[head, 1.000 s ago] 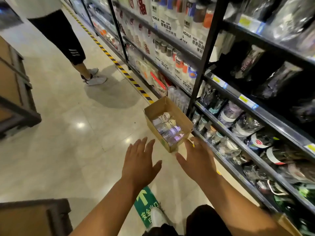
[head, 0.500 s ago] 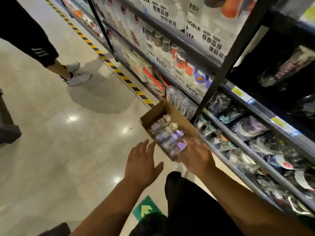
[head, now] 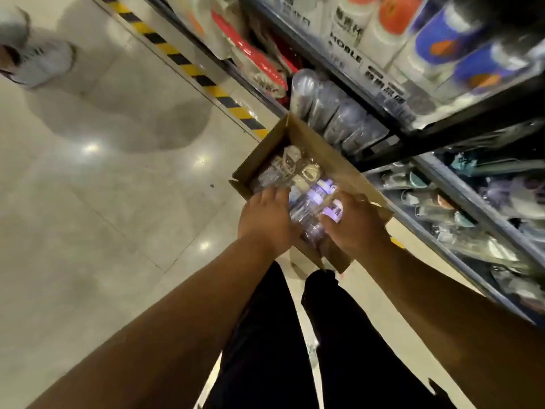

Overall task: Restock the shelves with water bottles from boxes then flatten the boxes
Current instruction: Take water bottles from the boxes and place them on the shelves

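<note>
The cardboard box (head: 261, 150) sits open on the pale tiled floor (head: 118, 202), tight against the foot of the black shelf unit (head: 442, 134), one corner pointing away from me. Inside lie the water bottles (head: 306, 202), each in clear wrap, some with purple lids near me and some with cream lids at the far end.

Both my arms reach down into the near half of the box. My left grip (head: 267, 219) comes in over the left wall, back of the hand up, fingers bent down against the wrapped bottles. My right grip (head: 351, 225) is on the other side of the same bottles, thumb towards the left and fingers towards the shelf, with a purple lid showing just off the thumb. The two grips are close, with a bottle between them. The picture is smeared with motion, so I cannot tell whether either grip is clamped on a bottle or only laid against it.

My dark trousers (head: 265, 335) show below the box. On the bottom shelf just beyond the box stands a row of clear wrapped bottles (head: 339, 116); the shelf above carries white cartons with orange and blue prints (head: 442, 33). A yellow-and-black tape line (head: 188, 66) runs along the floor by the shelves, and another person's pale shoe (head: 44, 63) is at the far left, well apart from the box.
</note>
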